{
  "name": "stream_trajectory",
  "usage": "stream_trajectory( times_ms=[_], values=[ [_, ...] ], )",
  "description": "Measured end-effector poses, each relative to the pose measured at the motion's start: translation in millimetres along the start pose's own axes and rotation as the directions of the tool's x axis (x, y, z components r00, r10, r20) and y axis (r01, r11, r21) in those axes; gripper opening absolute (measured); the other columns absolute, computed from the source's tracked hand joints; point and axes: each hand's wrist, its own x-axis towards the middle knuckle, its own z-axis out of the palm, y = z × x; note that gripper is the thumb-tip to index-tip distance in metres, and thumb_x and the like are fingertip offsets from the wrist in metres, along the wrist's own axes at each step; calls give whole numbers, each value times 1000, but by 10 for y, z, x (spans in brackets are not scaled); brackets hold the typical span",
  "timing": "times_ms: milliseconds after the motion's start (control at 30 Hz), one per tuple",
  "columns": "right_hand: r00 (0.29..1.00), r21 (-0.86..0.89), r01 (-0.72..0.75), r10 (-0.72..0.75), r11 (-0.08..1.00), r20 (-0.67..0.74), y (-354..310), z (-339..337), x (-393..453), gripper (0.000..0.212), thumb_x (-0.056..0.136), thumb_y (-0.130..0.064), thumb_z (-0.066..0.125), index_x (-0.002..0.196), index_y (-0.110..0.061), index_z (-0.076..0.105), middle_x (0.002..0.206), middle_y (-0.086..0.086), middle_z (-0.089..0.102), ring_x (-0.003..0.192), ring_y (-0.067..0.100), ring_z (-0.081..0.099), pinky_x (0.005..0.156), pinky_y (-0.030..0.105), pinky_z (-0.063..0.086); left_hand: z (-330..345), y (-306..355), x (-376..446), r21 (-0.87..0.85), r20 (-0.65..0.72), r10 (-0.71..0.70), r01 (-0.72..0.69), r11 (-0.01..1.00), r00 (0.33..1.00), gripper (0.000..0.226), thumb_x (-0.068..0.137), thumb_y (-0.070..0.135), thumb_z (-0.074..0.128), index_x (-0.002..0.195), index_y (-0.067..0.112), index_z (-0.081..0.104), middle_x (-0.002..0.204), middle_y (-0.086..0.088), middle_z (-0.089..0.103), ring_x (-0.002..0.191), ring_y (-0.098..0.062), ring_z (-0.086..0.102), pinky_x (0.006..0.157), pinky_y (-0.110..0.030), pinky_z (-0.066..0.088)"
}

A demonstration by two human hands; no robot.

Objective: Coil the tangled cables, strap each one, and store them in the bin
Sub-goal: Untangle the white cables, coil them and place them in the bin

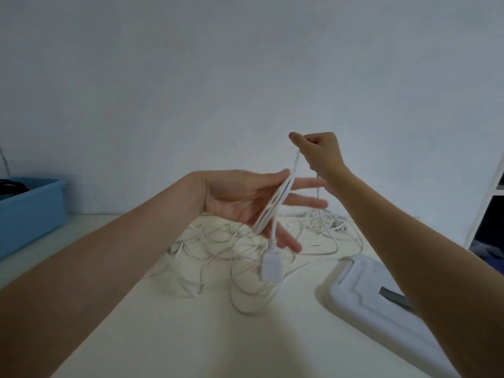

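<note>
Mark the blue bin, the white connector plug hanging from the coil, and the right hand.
blue bin (41,211): head view, on its front wall.
white connector plug (270,270): head view, on its body.
right hand (320,152): head view, middle of the fist pinching the cable.

I am counting two hands: the left hand (245,203) at centre, the right hand (320,154) at about 1 o'clock from it. I am seeing one coil (275,205) and one connector (270,267) hanging below it at 6 o'clock. One tangle (218,255) of white cables is lying on one table (163,336); I cannot tell how many cables are making it up. One blue bin (30,211) is sitting at 9 o'clock, one white tray (362,290) at 4 o'clock.
</note>
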Motion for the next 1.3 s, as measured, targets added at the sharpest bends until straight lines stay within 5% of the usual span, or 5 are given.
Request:
stream_trajectory(
  times_ms=[267,500,900,1133,1300],
  values=[
    [883,-306,-117,240,945,404,196,328,-236,46,99,-24,37,54,-14,38,26,-9,33,22,4,27,34,14,25,-282,442,125,-11,-706,415,-594,804,574,47,101,43,16,142,29,34,153,9,25,106,-34,55,83,-46,53],
    [798,-445,157,153,882,583,87,379,-390,57,99,-33,40,46,-15,29,36,-9,25,28,7,23,42,13,27,-644,196,-107,200,-945,289,-427,882,155,43,102,41,20,140,32,39,140,12,41,124,-24,47,63,-22,40],
    [958,-375,172,-66,911,280,-202,22,61,57,93,-26,55,43,-15,28,25,-9,31,28,6,30,41,18,21,-554,-279,-121,334,-683,-120,454,826,721,102,66,78,46,149,28,15,152,3,25,113,-15,60,109,-38,34],
    [998,-242,37,-22,970,64,-134,-165,216,54,90,-18,53,45,-15,24,32,-12,25,33,6,19,48,21,24,-46,104,134,334,-316,24,87,939,948,104,63,73,54,149,29,16,149,21,27,116,-23,59,108,-42,36],
    [990,-289,7,34,957,135,6,-112,158,39,90,-7,47,51,-5,45,46,0,37,43,11,32,47,20,27,10,394,103,109,-351,324,-306,946,878,111,56,77,59,146,20,27,145,20,35,116,-33,58,96,-41,49]
  ],
)
